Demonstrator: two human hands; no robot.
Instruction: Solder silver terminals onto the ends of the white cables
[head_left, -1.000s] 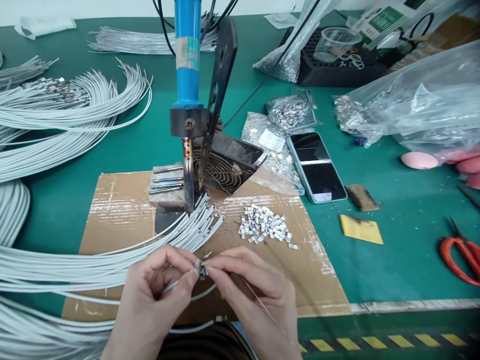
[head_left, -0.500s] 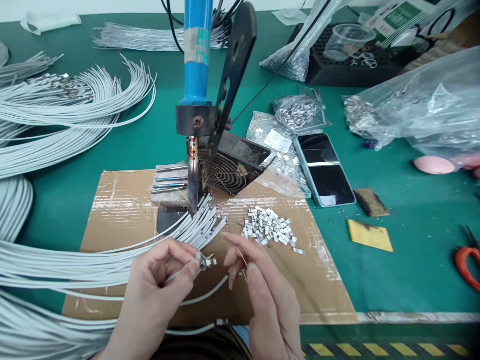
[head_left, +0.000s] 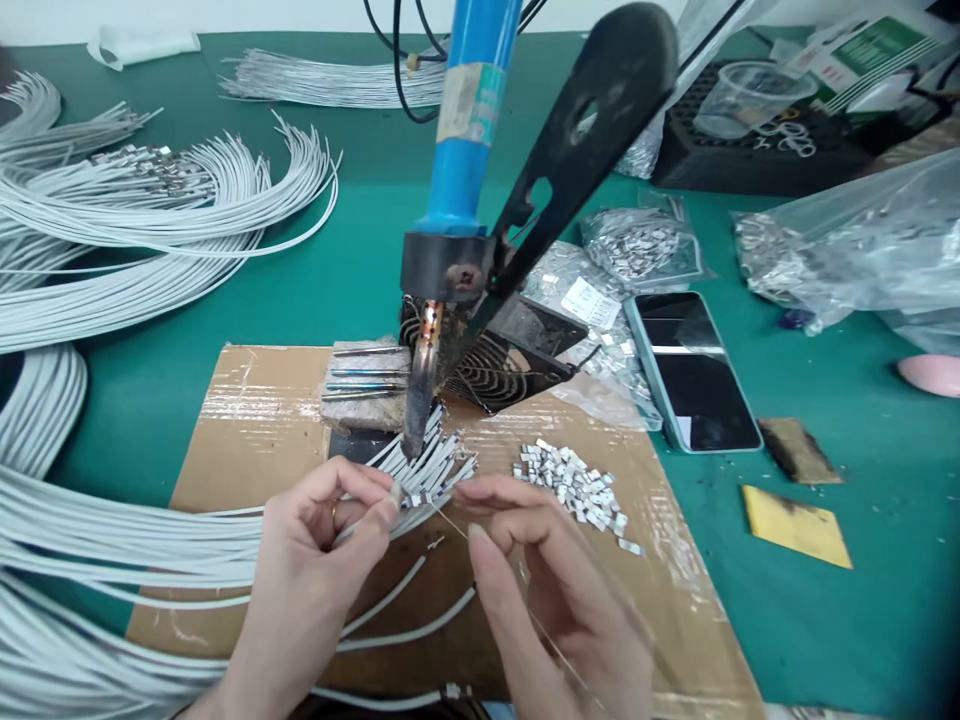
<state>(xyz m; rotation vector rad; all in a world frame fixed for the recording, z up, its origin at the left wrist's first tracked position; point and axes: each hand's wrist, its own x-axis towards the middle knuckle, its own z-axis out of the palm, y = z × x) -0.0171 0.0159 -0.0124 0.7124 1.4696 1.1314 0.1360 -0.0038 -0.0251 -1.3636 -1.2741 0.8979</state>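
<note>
My left hand [head_left: 322, 560] is closed in a pinch on the end of a grey cable, most of it hidden by the fingers. Small shiny metal pieces [head_left: 418, 498] show just past those fingertips. Between thumb and fingers, my right hand [head_left: 559, 585] pinches a thin solder wire [head_left: 452, 522], which slants up towards the left fingertips and trails down past the palm. Above both hands is a soldering iron [head_left: 421, 395] with a blue handle, held in a black bracket [head_left: 577, 150]. Stripped cable ends [head_left: 431, 455] lie beneath its tip.
Loose metal connectors [head_left: 574, 485] are heaped on the cardboard sheet [head_left: 232, 420]. Grey cable bundles [head_left: 135, 540] fill the left side. A small fan [head_left: 495, 365] sits behind the iron. To the right are a phone [head_left: 697, 370], a yellow sponge [head_left: 799, 525] and plastic bags [head_left: 862, 245].
The view has shifted, so the iron appears larger and further right. My right hand has brought the solder wire up to the left fingertips, where it stretches straighter. My left hand keeps its pinch.
</note>
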